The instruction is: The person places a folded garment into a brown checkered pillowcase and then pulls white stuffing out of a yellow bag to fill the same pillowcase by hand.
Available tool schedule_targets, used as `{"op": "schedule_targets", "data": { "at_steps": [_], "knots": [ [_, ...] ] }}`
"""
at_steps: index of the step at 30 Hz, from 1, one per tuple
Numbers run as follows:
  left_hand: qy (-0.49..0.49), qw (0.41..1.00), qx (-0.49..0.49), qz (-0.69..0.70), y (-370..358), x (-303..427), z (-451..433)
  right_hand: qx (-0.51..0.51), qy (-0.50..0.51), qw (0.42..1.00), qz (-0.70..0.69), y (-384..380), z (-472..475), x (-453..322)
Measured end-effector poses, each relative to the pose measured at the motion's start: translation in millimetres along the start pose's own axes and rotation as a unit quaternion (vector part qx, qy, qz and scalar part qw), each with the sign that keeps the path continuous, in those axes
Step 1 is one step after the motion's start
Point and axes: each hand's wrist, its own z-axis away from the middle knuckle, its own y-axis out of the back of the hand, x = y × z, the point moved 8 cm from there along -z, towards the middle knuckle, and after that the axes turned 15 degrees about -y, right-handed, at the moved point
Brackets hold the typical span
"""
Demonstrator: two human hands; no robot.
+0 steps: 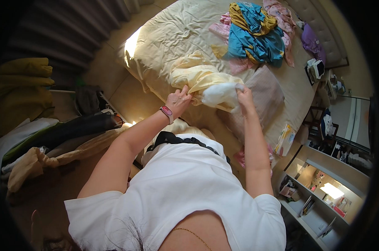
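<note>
My left hand [179,101], with a pink-banded smart watch [166,111] at its wrist, grips the near edge of a bunched pale yellow cloth [202,75]. My right hand [245,98] holds the right end of a soft white bundle [220,94]. That bundle lies against the yellow cloth and partly inside its folds; whether it is a pillow or loose filling I cannot tell. Both hands are over the near side of a bed. Just right of the bundle, a pale pinkish patterned cloth [264,91] is spread on the bed.
Rumpled blue and mustard bedding [255,40] and pink cloth [277,12] lie farther up the cream bed sheet [164,34]. A purple pillow [311,40] leans by the headboard [327,31]. Clothes [57,138] are heaped at left. White shelving [314,207] stands at lower right.
</note>
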Motion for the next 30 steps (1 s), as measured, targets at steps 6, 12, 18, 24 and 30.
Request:
{"op": "schedule_targets", "data": {
  "at_steps": [6, 12, 18, 24, 30],
  "knots": [
    [0.043, 0.973, 0.161, 0.161, 37, 14, -7, -0.073, 0.027, 0.996, 0.032, -10, 8, 5],
    [0.150, 0.868, 0.191, 0.433, -8, -19, -31, -0.050, 0.199, 0.941, 0.270, -29, 39, -28],
    [-0.014, 0.978, 0.187, 0.091, 71, 32, -32, 0.058, 0.227, 0.921, 0.312, -24, 42, -33],
    [-0.107, 0.969, 0.160, 0.155, 52, 63, -50, 0.028, 0.256, 0.919, 0.300, -51, 55, -46],
    [-0.121, 0.978, 0.138, 0.098, 42, 50, -55, 0.008, 0.238, 0.947, 0.218, -34, 62, -45]
  ]
}}
